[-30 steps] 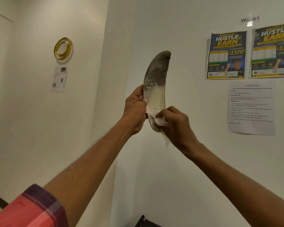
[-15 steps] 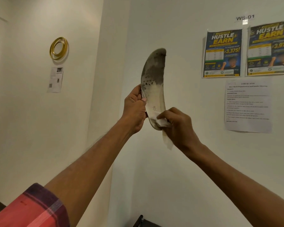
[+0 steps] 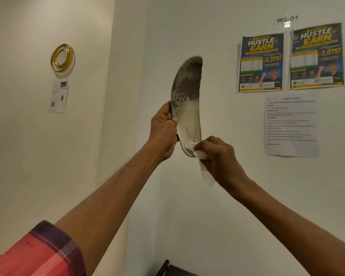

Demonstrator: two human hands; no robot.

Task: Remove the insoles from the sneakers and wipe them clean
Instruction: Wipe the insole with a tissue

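A white insole (image 3: 188,100) is held upright in the air in front of the wall, toe end up. Its upper half is stained dark grey and its lower half is pale, with printed letters near the heel. My left hand (image 3: 164,133) grips its left edge at mid length. My right hand (image 3: 217,156) pinches a white wipe (image 3: 199,154) against the heel end, with the wipe's tail hanging below the fingers. No sneakers are in view.
A white wall corner stands close behind the insole. Two posters (image 3: 260,62) and a printed task sheet (image 3: 291,126) hang at right. A gold ring ornament (image 3: 62,57) and a small paper hang at left. A dark object's corner (image 3: 167,267) shows at the bottom edge.
The wipe in my right hand has stayed at the heel end with only a small shift. My head has turned slightly, so the wall items sit a little differently.
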